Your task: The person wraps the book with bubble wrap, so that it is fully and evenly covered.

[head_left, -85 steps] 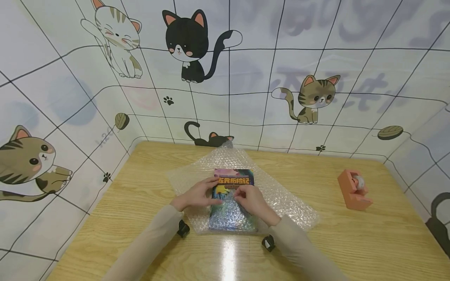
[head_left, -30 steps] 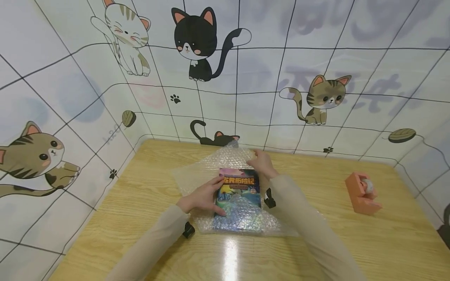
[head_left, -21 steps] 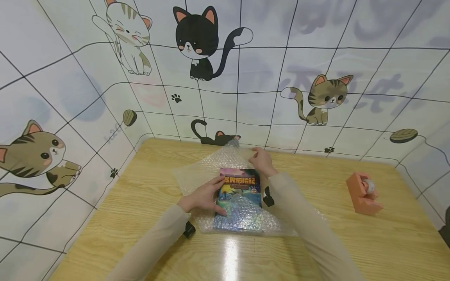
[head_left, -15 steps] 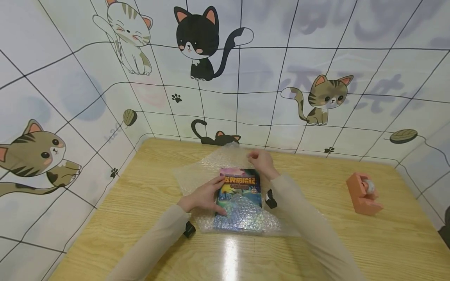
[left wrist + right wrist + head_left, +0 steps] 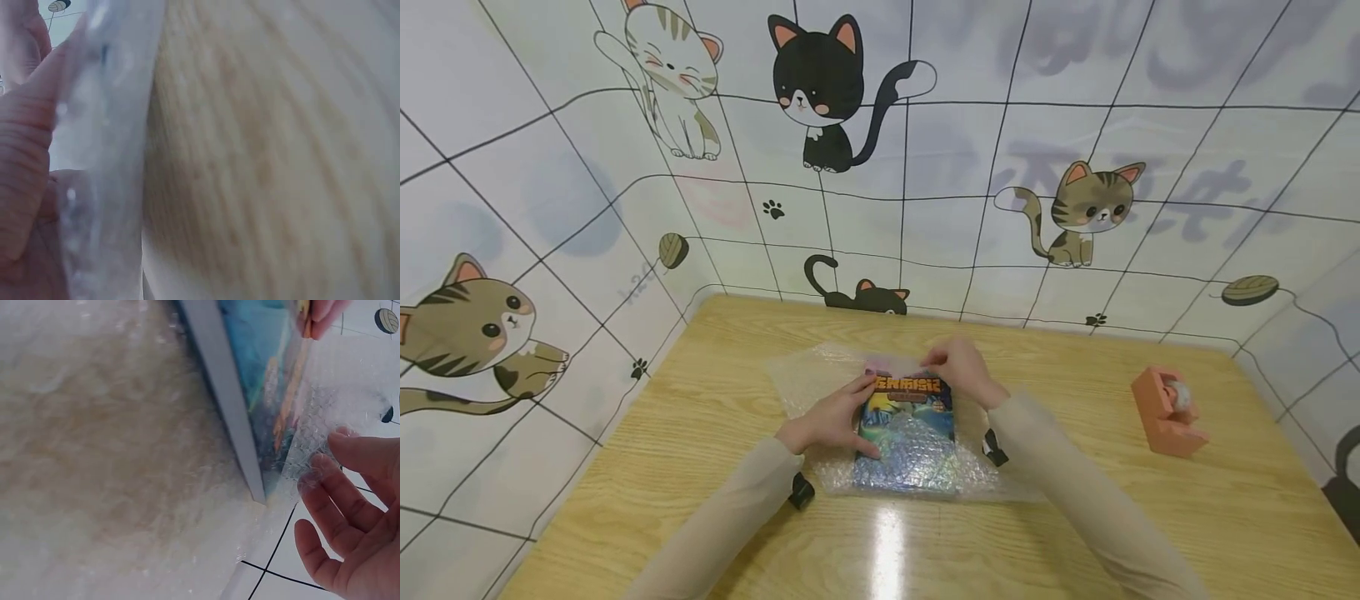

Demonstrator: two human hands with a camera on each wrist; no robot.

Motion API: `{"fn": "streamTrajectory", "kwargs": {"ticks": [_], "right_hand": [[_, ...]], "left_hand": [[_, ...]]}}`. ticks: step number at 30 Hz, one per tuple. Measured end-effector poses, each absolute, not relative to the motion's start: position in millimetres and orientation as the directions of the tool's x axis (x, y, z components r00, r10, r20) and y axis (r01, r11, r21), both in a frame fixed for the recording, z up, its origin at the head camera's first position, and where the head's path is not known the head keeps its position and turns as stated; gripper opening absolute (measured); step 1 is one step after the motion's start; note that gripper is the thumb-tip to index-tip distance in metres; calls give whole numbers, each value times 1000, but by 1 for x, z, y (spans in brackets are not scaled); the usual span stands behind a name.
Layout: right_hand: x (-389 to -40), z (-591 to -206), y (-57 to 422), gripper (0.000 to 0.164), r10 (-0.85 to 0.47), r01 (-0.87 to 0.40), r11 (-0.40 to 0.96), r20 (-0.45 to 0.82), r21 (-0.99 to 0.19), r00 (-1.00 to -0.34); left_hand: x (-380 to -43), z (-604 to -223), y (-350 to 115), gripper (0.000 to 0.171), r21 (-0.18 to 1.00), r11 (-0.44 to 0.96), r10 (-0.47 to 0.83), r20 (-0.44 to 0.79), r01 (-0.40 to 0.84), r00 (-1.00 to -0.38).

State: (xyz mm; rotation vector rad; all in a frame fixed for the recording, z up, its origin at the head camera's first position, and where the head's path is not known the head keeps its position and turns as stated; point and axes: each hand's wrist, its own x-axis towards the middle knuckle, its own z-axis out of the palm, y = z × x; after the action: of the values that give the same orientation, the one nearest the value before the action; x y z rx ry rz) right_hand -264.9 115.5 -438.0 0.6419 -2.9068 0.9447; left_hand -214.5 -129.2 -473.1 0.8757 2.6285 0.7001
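Observation:
A colourful book (image 5: 910, 417) with orange title lettering lies on a sheet of bubble wrap (image 5: 808, 375); a flap of the sheet covers its lower half. My left hand (image 5: 833, 423) rests along the book's left edge, thumb and fingers spread. In the left wrist view, the bubble wrap (image 5: 115, 175) edge stands beside that hand. My right hand (image 5: 962, 372), at the book's top right corner, pinches the far part of the sheet, now lying over the top edge. The right wrist view shows its thumb and fingertips on the bubble wrap (image 5: 307, 434).
An orange tape dispenser (image 5: 1168, 412) with a roll of tape stands at the right of the wooden table (image 5: 700, 517). A cat-patterned cloth wall (image 5: 955, 167) rises behind and beside the table. Each wrist carries a small black camera (image 5: 995, 448).
My right hand went from the lower flap to the sheet's far corner, then drew that corner toward me over the book's top edge. My left hand stays on the book.

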Motion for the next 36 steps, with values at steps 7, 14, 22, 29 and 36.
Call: {"fn": "streamTrajectory", "kwargs": {"ticks": [7,14,22,29,36], "right_hand": [[-262,-448,119,9,-440,-450,742,145,-496,-886],[-261,-453,119,8,-454,-461,771,130,-438,-882],[-258,-455,116,7,-466,-476,800,120,-366,-877],[-254,-456,116,6,-488,-511,793,155,-333,-859],[-251,-452,119,3,-521,-517,771,99,-371,-848]], "left_hand": [[-207,-472,-127,109,389,759,574,-19,523,-819],[-196,-467,-123,88,297,818,481,117,492,-869],[-200,-466,-125,122,226,797,543,136,560,-828],[-209,-466,-127,110,282,737,646,-26,614,-763],[-211,-462,-125,104,347,717,664,-75,605,-744]]}}
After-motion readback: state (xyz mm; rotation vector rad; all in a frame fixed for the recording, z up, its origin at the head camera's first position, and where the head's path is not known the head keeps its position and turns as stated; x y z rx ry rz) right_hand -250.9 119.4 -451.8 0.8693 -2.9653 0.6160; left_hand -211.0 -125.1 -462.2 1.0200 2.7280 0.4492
